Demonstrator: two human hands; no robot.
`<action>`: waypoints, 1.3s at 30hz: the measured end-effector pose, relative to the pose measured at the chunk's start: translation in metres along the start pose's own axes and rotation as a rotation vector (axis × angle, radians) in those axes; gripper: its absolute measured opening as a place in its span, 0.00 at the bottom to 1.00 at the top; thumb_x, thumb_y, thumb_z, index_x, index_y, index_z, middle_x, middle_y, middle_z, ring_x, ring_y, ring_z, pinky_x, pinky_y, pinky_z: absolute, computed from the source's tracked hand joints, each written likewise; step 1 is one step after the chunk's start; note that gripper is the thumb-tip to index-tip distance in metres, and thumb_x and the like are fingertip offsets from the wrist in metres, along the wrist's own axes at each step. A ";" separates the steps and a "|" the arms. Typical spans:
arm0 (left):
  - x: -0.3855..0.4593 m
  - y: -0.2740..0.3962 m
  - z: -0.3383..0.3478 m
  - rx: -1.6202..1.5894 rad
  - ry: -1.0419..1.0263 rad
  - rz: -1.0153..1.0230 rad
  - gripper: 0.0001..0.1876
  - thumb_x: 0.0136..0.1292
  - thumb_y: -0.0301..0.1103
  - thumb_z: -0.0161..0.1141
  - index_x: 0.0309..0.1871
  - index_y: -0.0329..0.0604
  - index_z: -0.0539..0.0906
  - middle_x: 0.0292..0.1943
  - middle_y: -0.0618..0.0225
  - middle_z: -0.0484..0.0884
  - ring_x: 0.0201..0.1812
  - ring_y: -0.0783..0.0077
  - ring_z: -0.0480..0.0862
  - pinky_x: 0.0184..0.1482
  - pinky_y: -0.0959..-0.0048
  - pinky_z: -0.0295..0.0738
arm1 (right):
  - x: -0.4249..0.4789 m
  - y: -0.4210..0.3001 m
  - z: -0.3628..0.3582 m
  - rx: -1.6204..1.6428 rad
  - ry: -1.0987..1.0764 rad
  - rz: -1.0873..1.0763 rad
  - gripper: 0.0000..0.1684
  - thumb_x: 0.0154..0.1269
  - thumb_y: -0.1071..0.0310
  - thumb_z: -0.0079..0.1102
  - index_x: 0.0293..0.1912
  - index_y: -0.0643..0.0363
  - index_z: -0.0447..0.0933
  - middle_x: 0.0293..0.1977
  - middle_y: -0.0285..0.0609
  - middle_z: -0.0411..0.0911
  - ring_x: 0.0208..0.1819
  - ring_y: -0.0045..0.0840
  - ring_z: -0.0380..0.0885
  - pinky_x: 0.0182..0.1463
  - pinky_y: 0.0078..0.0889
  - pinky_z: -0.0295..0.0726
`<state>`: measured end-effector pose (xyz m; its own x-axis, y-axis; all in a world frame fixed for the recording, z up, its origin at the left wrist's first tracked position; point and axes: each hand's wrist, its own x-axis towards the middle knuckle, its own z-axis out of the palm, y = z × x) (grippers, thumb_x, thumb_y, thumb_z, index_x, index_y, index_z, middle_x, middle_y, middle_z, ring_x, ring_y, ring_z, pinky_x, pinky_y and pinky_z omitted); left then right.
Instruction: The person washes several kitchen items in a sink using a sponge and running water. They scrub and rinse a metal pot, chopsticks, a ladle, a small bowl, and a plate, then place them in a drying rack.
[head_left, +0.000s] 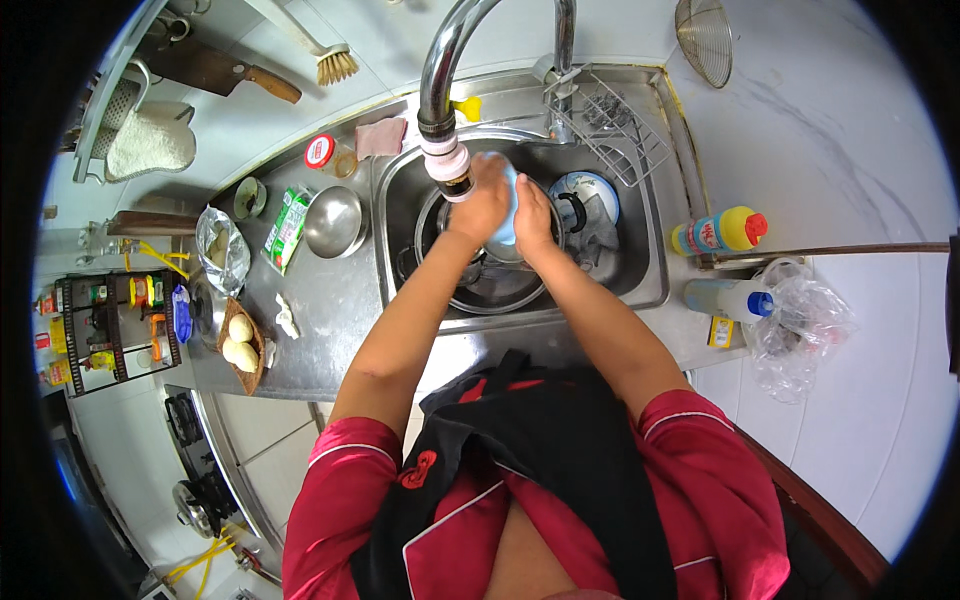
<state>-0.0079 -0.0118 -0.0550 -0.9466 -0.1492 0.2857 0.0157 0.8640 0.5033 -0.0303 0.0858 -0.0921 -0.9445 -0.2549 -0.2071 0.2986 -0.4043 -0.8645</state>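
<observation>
Over the steel sink (660, 270), my left hand (481, 201) and my right hand (533, 216) press from either side on a light blue dish (509, 206) held nearly on edge. The left hand covers much of its face, and the right palm lies along its other side. Its exact shape is hard to tell. Just below sits a round metal pot (499, 303) with a black handle (576, 211). Right of my right hand, a grey cloth (598, 226) rests partly over a white and blue plate (607, 196). The faucet's filter head (447, 159) hangs beside my left hand.
A wire rack (626, 142) with a steel scourer juts over the sink's right corner. Left on the counter stand a steel bowl (335, 222), a red-lidded jar (330, 155) and a basket (257, 356) of pale round items. Bottles (712, 232) line the right edge.
</observation>
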 end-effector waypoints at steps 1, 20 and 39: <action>-0.004 0.012 0.000 0.110 -0.008 0.179 0.22 0.57 0.30 0.53 0.56 0.35 0.72 0.55 0.50 0.73 0.60 0.45 0.69 0.62 0.53 0.60 | 0.000 -0.007 0.006 0.075 0.034 0.010 0.21 0.71 0.54 0.45 0.41 0.65 0.75 0.37 0.38 0.76 0.39 0.19 0.71 0.46 0.24 0.69; -0.034 -0.006 0.020 -0.119 0.129 -0.192 0.23 0.69 0.38 0.42 0.61 0.29 0.65 0.63 0.39 0.62 0.64 0.42 0.62 0.65 0.57 0.56 | 0.024 0.001 0.003 0.671 0.481 0.580 0.29 0.72 0.47 0.31 0.56 0.60 0.67 0.55 0.47 0.71 0.55 0.40 0.71 0.58 0.51 0.68; -0.033 -0.064 0.015 -0.538 0.116 -1.045 0.33 0.65 0.51 0.45 0.58 0.23 0.67 0.55 0.41 0.72 0.56 0.47 0.73 0.57 0.61 0.65 | 0.008 0.012 0.004 0.255 0.187 0.379 0.20 0.69 0.58 0.45 0.50 0.62 0.73 0.49 0.41 0.76 0.50 0.29 0.74 0.57 0.29 0.69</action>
<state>0.0175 -0.0556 -0.1087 -0.5457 -0.7306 -0.4105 -0.5899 -0.0130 0.8074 -0.0335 0.0756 -0.1025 -0.7644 -0.2732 -0.5840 0.6277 -0.5220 -0.5774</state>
